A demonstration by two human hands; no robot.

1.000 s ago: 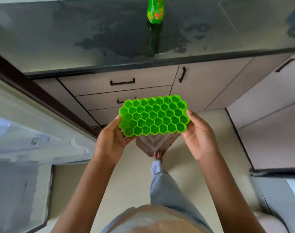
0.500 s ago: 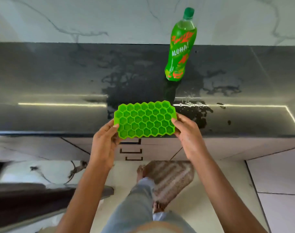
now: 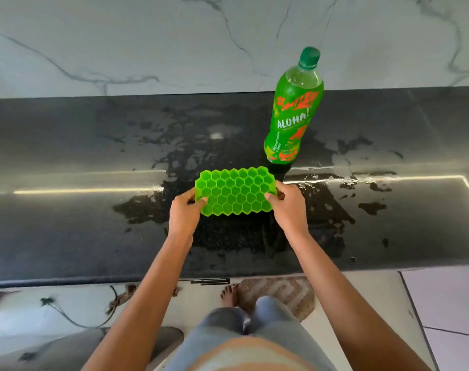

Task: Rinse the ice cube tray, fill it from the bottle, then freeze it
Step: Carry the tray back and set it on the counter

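A bright green ice cube tray (image 3: 235,191) with honeycomb cells is held level, low over the middle of the wet black counter (image 3: 67,223). My left hand (image 3: 184,212) grips its left end and my right hand (image 3: 288,207) grips its right end. A capped green "ALOHA!" bottle (image 3: 293,111) stands upright on the counter just behind the tray's right end, a small gap apart. I cannot tell whether the tray touches the counter.
Water is splashed over the counter's middle and right. A white marble wall (image 3: 174,41) rises behind it. Below the counter edge are a drawer handle (image 3: 210,281), a brown floor mat (image 3: 278,293) and my bare foot (image 3: 229,294).
Both hands carried the tray forward from in front of the drawers to over the counter, close to the bottle. The view tilted up and closer to the counter.
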